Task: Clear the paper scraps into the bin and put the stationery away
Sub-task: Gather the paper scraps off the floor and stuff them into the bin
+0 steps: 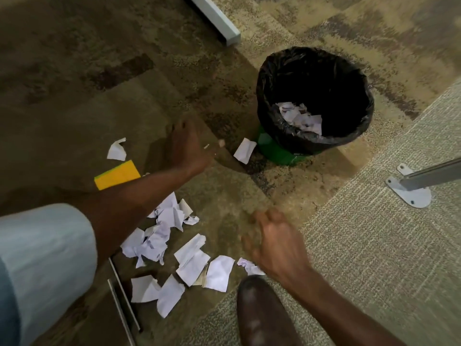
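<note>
A green bin (279, 153) lined with a black bag stands on the carpet, with white paper scraps (300, 118) inside. Several torn white scraps (189, 258) lie in a loose heap on the floor in front of me. One scrap (245, 150) rests against the bin's base and another (116, 150) lies further left. A yellow sticky-note pad (117, 175) sits left of my left arm. My left hand (185, 146) reaches out low between the pad and the bin, fingers spread, empty. My right hand (274, 243) hovers blurred just right of the heap, fingers apart, empty.
A metal ruler (124, 297) lies on the floor at bottom left. My brown shoe (262, 313) is at the bottom centre. A grey desk foot plate (409, 193) is bolted down at right, and a white furniture leg (217, 18) crosses the top.
</note>
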`<state>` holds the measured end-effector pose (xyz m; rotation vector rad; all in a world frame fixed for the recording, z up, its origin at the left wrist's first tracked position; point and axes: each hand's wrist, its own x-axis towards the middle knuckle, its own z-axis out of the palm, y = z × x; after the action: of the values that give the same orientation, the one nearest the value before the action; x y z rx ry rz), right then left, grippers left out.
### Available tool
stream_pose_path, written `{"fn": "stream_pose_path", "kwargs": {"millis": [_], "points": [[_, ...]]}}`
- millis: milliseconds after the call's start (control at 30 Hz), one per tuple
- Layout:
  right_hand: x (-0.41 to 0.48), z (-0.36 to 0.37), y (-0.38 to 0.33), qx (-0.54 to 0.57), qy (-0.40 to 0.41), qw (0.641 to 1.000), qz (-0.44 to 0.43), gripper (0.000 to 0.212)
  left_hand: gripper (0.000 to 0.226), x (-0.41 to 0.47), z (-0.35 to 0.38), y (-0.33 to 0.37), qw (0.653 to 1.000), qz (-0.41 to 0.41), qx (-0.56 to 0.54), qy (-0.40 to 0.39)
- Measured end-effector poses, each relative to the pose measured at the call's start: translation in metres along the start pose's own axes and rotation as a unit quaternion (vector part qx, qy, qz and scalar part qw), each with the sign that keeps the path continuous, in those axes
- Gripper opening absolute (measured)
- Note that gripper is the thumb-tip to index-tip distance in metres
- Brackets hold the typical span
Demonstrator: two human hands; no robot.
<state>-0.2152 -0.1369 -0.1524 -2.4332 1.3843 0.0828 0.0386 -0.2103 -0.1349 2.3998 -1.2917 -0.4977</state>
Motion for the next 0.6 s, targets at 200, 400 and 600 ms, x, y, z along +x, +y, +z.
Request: {"fn": "stream_pose_path", "kwargs": {"millis": [200,400,600], "points": [[-0.02,0.034,0.011,-0.024,-0.118,0.99,0.069,0.074,0.11,-0.003,0.027,-0.002,0.995,-0.045,0.07,-0.061],[-0.02,0.039,0.01,0.018,-0.139,0.987,0.076,0.056,0.114,0.001,0.063,0.022,0.993,-0.056,0.057,-0.089],[-0.022,0.049,0.003,0.0,-0.12,0.992,0.038,0.022,0.099,0.006,0.076,0.042,0.99,-0.006,0.085,-0.114]]}}
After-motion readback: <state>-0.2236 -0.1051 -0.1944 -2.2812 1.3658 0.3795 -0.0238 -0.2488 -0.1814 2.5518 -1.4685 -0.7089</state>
